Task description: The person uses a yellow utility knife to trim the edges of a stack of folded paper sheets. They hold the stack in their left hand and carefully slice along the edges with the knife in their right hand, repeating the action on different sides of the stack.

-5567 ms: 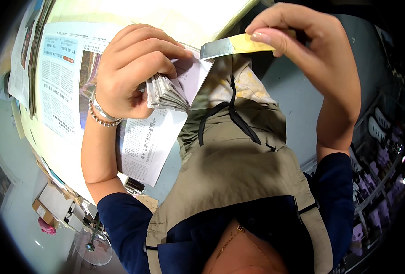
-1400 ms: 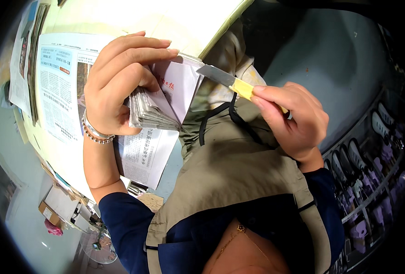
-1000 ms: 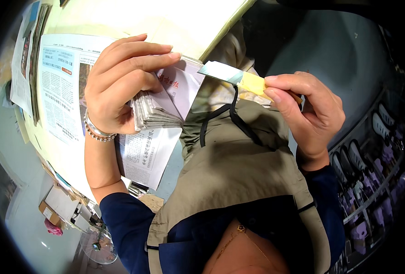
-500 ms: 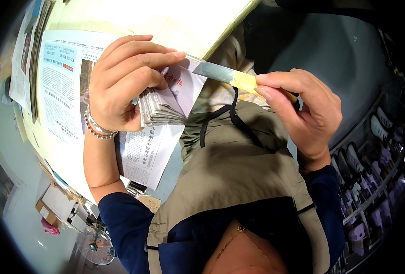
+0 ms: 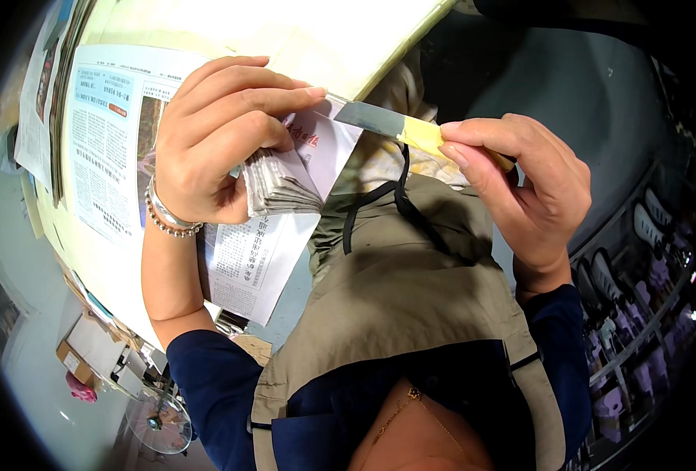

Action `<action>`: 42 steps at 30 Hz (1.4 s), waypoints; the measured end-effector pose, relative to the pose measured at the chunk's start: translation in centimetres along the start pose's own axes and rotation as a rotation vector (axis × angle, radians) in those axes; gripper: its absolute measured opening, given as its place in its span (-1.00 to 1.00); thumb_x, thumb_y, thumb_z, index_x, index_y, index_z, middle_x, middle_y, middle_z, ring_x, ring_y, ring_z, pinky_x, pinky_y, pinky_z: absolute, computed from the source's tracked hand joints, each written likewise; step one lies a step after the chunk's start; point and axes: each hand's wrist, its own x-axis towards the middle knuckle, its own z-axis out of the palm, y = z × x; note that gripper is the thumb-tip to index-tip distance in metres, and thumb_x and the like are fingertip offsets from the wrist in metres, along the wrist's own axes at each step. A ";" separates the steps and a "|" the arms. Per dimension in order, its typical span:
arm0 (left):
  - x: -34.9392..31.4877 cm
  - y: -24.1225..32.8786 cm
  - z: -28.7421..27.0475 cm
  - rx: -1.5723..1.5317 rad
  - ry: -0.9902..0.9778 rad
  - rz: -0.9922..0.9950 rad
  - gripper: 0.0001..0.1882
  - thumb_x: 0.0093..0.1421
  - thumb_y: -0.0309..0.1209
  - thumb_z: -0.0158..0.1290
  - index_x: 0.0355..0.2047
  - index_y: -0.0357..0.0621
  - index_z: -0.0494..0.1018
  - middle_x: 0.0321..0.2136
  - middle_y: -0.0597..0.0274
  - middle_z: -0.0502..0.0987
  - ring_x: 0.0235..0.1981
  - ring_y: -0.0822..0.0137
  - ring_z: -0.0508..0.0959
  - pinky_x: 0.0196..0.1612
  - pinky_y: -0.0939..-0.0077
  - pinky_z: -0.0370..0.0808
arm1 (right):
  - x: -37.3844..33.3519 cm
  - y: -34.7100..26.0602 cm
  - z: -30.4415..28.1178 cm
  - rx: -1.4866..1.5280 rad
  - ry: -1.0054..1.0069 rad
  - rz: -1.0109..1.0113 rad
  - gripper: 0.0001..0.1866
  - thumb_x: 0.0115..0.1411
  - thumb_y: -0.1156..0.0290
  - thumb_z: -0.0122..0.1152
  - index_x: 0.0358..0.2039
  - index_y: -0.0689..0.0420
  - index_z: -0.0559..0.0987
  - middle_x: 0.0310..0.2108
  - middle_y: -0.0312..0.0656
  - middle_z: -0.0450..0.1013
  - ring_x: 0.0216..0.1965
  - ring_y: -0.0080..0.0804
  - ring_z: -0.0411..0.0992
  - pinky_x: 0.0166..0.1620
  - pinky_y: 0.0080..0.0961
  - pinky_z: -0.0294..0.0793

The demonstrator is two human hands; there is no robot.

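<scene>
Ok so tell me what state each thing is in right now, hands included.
Left hand: curled, gripping the folded paper stack.
Right hand: closed, pinching the yellow grip.
Folded paper stack: layered, loose edges fanned.
Blade: bare, tip over the stack's edge; contact unclear.
Yellow grip: partly covered by fingers.
Newspaper sheet: spread out, printed.
Apron: worn, creased.

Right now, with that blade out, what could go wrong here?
A slip could nick the left hand: its fingertips are close to the tip of the blade. The right hand seems to pinch the yellow handle mainly between thumb and finger, so the blade might twist in that grip. The folded paper shows many loose layers at its lower edge, which might shift.
</scene>
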 end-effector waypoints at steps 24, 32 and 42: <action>-0.1 -0.1 0.1 0.010 0.006 0.018 -0.35 0.08 0.29 -0.02 -0.59 -0.14 0.42 -0.23 -0.09 0.66 -0.18 0.00 0.65 0.03 -0.03 0.46 | 0.2 -0.2 0.0 -0.014 -0.026 0.005 -0.85 0.03 0.68 0.34 -0.34 0.25 0.65 -0.45 -0.20 0.59 -0.56 -0.56 0.38 -0.52 -0.65 0.24; -0.1 -0.2 0.2 0.019 -0.010 0.001 -0.32 0.08 0.31 -0.04 -0.59 -0.15 0.41 -0.23 -0.09 0.65 -0.17 0.00 0.65 0.04 -0.02 0.46 | 5.7 3.3 -1.4 0.121 -0.414 0.022 -0.88 0.18 0.47 0.31 -0.33 0.27 0.65 -0.45 -0.29 0.56 -0.50 -0.70 0.37 -0.50 -0.68 0.24; 1.0 0.5 0.4 -0.028 0.033 -0.070 -0.88 -0.25 -0.41 0.02 -0.60 -0.11 0.41 -0.26 0.11 0.67 -0.18 0.09 0.64 0.00 0.10 0.51 | 10.6 4.7 0.0 0.441 -0.855 0.204 -0.80 0.20 0.38 0.29 -0.36 0.30 0.62 -0.54 -0.24 0.55 -0.52 -0.63 0.39 -0.42 -0.66 0.38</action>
